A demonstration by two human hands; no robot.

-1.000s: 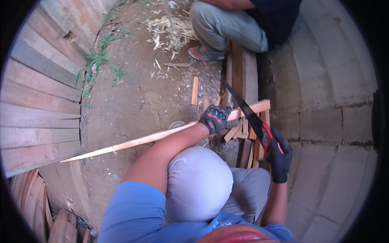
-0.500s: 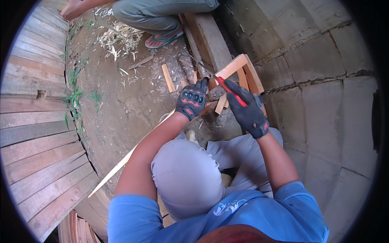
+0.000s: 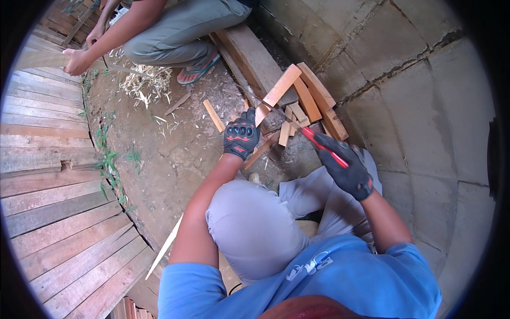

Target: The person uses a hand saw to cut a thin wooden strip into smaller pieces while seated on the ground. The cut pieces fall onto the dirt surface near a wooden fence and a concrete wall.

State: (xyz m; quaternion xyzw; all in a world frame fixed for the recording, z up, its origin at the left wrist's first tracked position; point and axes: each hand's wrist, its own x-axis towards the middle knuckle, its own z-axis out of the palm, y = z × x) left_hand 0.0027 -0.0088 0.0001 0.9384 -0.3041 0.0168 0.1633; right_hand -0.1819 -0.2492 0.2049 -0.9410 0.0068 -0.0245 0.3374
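My right hand (image 3: 345,169), in a black and red glove, is closed around the red handle of a hand saw (image 3: 311,135). The saw's thin dark blade slants up and left across a pale wooden strip (image 3: 282,85). Gloved the same way, my left hand (image 3: 241,133) is closed on the near end of that strip, left of the blade. Several short cut wood pieces (image 3: 291,119) lie on the ground between my hands. Longer wooden blocks (image 3: 314,90) rest just beyond them, close to the wall.
A co-worker squats at the upper left, hands (image 3: 79,61) on a long thin strip. Pale shavings (image 3: 146,85) lie by their sandalled foot. A thick timber beam (image 3: 252,53) runs along the block wall (image 3: 404,111) on the right. Wooden planks (image 3: 58,186) line the left.
My right hand has drawn the saw back, down and to the right, showing more blade. The view has shifted, and the co-worker's hands have come into sight.
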